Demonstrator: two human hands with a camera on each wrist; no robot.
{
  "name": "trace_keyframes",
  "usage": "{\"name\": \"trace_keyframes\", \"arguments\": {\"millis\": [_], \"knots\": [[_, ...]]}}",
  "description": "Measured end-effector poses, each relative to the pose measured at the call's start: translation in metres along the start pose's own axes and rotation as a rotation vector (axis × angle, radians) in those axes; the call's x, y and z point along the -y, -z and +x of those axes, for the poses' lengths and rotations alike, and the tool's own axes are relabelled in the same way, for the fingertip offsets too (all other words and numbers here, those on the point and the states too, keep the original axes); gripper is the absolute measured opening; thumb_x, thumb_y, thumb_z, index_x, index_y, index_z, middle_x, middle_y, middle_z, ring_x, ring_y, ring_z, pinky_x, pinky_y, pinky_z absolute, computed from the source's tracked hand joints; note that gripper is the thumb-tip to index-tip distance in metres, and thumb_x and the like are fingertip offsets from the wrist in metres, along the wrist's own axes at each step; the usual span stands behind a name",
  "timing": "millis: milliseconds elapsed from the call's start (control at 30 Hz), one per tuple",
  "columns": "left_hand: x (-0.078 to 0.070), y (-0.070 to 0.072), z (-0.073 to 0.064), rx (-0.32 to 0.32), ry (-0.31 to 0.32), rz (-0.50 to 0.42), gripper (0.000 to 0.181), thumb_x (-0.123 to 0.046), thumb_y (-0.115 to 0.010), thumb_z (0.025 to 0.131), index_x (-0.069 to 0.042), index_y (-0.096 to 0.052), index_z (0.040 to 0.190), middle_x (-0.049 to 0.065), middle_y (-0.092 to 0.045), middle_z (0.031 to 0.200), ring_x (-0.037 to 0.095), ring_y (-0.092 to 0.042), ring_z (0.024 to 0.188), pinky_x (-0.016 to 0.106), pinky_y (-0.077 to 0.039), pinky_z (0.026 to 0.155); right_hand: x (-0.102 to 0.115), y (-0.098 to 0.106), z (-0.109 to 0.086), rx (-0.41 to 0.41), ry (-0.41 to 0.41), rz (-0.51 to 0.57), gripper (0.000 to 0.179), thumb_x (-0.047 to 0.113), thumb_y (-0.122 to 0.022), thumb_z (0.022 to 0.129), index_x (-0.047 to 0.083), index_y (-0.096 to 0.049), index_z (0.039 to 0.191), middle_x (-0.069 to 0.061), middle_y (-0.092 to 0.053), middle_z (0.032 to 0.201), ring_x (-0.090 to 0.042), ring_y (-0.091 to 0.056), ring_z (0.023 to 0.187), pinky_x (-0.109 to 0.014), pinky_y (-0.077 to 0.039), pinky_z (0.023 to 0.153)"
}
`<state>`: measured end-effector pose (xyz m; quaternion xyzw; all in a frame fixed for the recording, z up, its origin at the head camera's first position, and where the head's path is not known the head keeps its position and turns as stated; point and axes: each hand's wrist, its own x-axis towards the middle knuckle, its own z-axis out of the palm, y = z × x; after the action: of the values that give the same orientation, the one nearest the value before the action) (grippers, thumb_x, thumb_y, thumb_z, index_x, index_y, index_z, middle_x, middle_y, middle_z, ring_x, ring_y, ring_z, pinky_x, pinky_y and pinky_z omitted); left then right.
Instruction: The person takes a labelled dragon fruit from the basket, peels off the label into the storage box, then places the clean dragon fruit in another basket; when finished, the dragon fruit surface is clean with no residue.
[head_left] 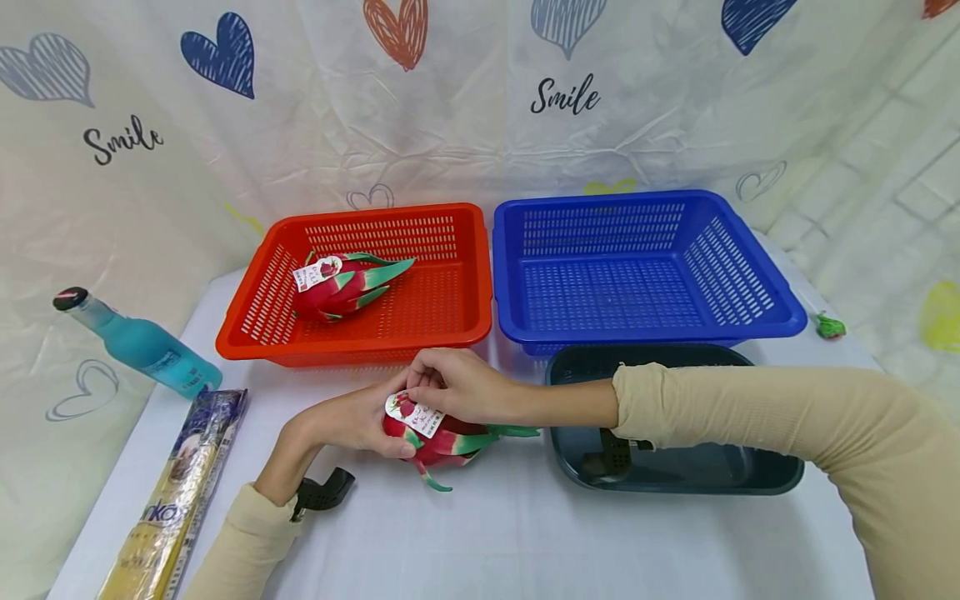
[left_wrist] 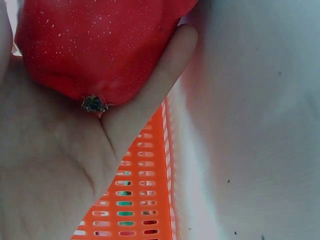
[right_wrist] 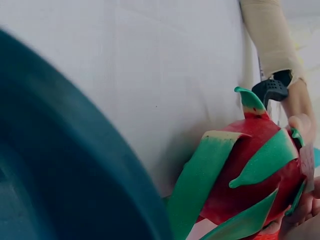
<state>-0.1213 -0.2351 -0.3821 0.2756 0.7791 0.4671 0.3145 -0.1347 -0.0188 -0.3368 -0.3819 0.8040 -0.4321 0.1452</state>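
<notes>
A red dragon fruit (head_left: 442, 447) with green scales lies sideways on the white table in front of the baskets. My left hand (head_left: 348, 419) grips its stem end from the left, thumb along the near side. In the left wrist view the red skin of the fruit (left_wrist: 100, 45) rests against the palm. On its upper side is a white label (head_left: 424, 419) with a fruit picture. My right hand (head_left: 468, 387) reaches across from the right, fingers curled, and pinches the label's upper edge. The right wrist view shows those fingers (right_wrist: 305, 225) beside the label (right_wrist: 306, 162).
Behind are a red basket (head_left: 352, 354) holding another labelled dragon fruit (head_left: 337, 292), and a blue basket (head_left: 645, 333). A dark tray (head_left: 675, 483) sits under my right forearm. On the left are a blue bottle (head_left: 157, 354) and a pasta pack (head_left: 172, 500); a small green item (head_left: 830, 326) lies far right.
</notes>
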Motion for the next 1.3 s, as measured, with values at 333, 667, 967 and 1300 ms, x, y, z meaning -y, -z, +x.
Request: {"name": "trace_keyframes", "arguments": {"millis": [333, 667, 967, 1300], "knots": [[0.003, 0.0, 0.001, -0.002, -0.008, 0.016, 0.082, -0.031, -0.078, 0.08, -0.029, -0.025, 0.143, 0.002, -0.05, 0.127, 0.023, -0.051, 0.116, 0.033, -0.057, 0.087, -0.001, 0.002, 0.001, 0.032, -0.013, 0.049, 0.004, 0.009, -0.064, 0.092, 0.007, -0.063, 0.095, -0.005, -0.064, 0.087, -0.008, -0.056, 0.08, -0.015, -0.052, 0.072], [0.001, 0.001, 0.0, -0.003, 0.01, 0.034, 0.078, -0.038, -0.077, 0.079, -0.027, -0.027, 0.138, 0.002, -0.051, 0.124, 0.023, -0.051, 0.116, 0.033, -0.058, 0.085, 0.0, 0.001, -0.002, 0.017, 0.025, -0.019, 0.004, 0.009, -0.063, 0.093, 0.012, -0.061, 0.095, -0.003, -0.063, 0.09, -0.01, -0.056, 0.085, -0.016, -0.05, 0.072], [0.004, 0.001, 0.002, 0.009, -0.026, 0.011, 0.078, -0.032, -0.077, 0.08, -0.027, -0.026, 0.14, 0.003, -0.051, 0.125, 0.023, -0.053, 0.115, 0.034, -0.058, 0.086, 0.002, -0.003, -0.002, -0.008, 0.01, -0.029, 0.005, 0.01, -0.062, 0.094, 0.009, -0.059, 0.097, -0.003, -0.064, 0.086, -0.009, -0.056, 0.078, -0.014, -0.05, 0.068], [0.004, 0.001, 0.003, 0.003, -0.02, 0.028, 0.092, -0.036, -0.078, 0.079, -0.031, -0.017, 0.148, 0.001, -0.047, 0.129, 0.021, -0.049, 0.119, 0.032, -0.057, 0.087, -0.001, -0.008, -0.001, -0.034, -0.003, -0.058, 0.008, 0.013, -0.062, 0.094, 0.008, -0.058, 0.1, -0.004, -0.067, 0.089, -0.008, -0.059, 0.078, -0.012, -0.051, 0.068]]}}
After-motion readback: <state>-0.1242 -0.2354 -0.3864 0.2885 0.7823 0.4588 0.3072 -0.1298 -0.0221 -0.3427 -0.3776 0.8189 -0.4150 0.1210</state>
